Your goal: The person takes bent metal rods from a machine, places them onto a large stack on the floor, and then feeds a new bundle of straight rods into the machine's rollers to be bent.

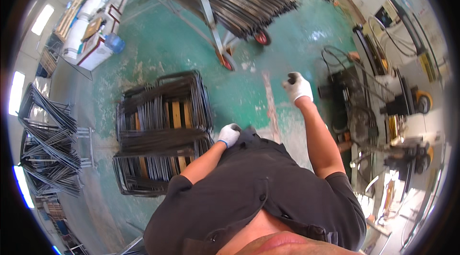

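My left hand (230,134), in a white glove with dark fingers, is close in front of my waist, beside the dark shirt (258,178). Its dark fingertips blend into the cloth, so their grip is hidden. My right hand (299,87) is held out ahead over the green floor. Its glove is white with a dark palm side, and the fingers are loosely bent with nothing visible in them. Left of my left hand, bundles of black bent metal frames (163,135) are stacked on the floor, with wooden slats (176,115) showing between them.
Ahead, a wheeled cart (206,11) carries long dark metal tubes (239,1). Machinery with cables (354,92) lines the right side. More metal frames (50,145) lean at the far left. A white bench (96,51) with a blue water bottle (114,43) stands at the back left.
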Motion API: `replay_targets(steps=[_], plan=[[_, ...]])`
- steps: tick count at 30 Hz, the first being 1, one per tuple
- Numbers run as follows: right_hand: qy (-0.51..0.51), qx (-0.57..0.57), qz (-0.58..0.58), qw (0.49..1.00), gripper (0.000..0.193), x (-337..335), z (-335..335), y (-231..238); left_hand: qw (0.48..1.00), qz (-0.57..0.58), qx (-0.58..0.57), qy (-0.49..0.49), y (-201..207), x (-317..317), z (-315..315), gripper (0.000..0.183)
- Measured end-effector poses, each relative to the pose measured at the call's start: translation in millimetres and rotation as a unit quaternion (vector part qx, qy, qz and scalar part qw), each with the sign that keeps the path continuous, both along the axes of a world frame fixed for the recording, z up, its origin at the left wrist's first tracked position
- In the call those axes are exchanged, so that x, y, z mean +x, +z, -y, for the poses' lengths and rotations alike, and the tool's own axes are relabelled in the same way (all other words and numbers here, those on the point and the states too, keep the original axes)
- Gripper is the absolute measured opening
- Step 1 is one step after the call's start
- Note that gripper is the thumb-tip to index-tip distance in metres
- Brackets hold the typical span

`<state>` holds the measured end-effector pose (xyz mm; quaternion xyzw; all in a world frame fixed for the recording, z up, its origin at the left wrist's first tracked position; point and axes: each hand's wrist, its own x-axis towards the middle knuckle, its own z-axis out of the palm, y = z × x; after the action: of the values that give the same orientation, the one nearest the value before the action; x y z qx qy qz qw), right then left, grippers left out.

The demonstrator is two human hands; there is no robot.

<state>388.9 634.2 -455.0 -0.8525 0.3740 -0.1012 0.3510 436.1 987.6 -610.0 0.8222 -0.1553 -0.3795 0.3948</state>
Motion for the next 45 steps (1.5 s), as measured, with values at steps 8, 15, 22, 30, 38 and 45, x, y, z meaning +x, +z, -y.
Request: replay_targets(steps=[8,15,22,30,38,45], plan=[[0.167,-0.126,-0.05,0.977,0.06,280,20,47,0.989,0.095,-0.032,0.108,65,166,72,0.027],[0.214,-0.218,-0.138,0.942,0.028,445,44,-4,0.946,0.022,0.078,0.314,12,186,75,0.023],[0.321,-0.094,-0.185,0.924,0.03,474,89,14,0.952,0.089,0.165,0.24,20,224,154,0.032],[0.312,0.357,-0.158,0.866,0.077,510,186,-19,0.947,0.064,-0.032,0.312,62,318,232,0.023],[0.17,0.684,-0.116,0.699,0.028,504,194,13,0.974,0.069,-0.005,0.218,105,376,260,0.029],[0.297,0.377,-0.148,0.865,0.073,515,183,-4,0.965,0.04,-0.064,0.25,82,391,240,0.024]])
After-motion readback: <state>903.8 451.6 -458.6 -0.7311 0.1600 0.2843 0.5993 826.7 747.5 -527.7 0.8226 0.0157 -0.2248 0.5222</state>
